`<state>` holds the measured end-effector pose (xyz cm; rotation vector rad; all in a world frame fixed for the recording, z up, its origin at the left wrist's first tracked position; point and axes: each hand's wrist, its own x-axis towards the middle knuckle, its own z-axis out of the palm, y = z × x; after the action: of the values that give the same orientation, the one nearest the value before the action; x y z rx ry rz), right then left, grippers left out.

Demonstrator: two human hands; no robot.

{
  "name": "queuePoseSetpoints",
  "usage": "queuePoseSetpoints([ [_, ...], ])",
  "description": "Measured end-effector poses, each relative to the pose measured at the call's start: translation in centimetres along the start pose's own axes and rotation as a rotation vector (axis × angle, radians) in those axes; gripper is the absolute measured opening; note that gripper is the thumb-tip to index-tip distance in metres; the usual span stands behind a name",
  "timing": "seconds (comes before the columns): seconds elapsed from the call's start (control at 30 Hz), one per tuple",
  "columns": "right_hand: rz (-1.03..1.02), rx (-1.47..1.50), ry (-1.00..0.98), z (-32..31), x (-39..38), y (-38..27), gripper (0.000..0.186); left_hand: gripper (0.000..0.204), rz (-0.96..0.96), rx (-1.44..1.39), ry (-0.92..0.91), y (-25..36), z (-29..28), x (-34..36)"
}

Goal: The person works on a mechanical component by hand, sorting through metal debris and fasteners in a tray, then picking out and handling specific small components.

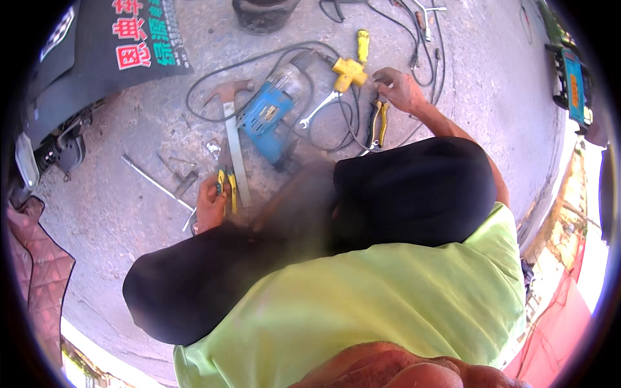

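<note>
The left hand [210, 205], left of centre in the frame, curls its fingers against a pair of pliers with yellow and dark grips [232, 193], holding it just beside the hammer with a curved steel head and a flat, pale handle [237, 152]. The right hand [402, 92], in the upper right of centre, has bent fingers, with thumb and forefinger close together; whether they pinch something small cannot be told. Just below its fingertips lies a second pair of pliers with black-and-yellow handles [382, 126], and near their left side a chunky, T-shaped yellow block [350, 75].

The floor [103, 213] is rough, greyish concrete. Between the hands lies a blue-bodied power drill with a scuffed casing [268, 108], beside a shiny steel wrench with an open end [315, 112]. A screwdriver with a ridged yellow handle [363, 46] lies above the block, and a thin dark cable [304, 43] loops around the drill. The held pliers look slender, their two grips standing slightly apart, their lower part hard to make out.
</note>
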<state>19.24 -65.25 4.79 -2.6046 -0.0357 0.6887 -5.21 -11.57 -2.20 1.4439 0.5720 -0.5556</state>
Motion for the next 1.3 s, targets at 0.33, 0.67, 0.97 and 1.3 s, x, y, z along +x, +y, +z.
queuePoseSetpoints([
  [0.33, -0.068, 0.228, 0.185, 4.3, -6.4, 0.0, 0.027, 0.049, 0.016, 0.18, -0.124, 2.2, -1.8, 0.4],
  [0.67, -0.165, 0.355, 0.294, 7.0, -9.3, 0.0, 0.027, 0.043, -0.153, 0.56, -0.14, 13.3, -6.2, 3.5],
  [0.97, -0.054, 0.205, 0.55, -3.7, 6.3, 7.9, 0.032, 0.046, -0.157, 0.531, 0.08, 18.7, -7.6, 3.8],
  [1.3, 0.131, -0.137, 0.619, -7.3, 19.0, 12.5, 0.04, 0.031, -0.425, 0.292, 0.142, 9.7, -9.1, -3.1],
])
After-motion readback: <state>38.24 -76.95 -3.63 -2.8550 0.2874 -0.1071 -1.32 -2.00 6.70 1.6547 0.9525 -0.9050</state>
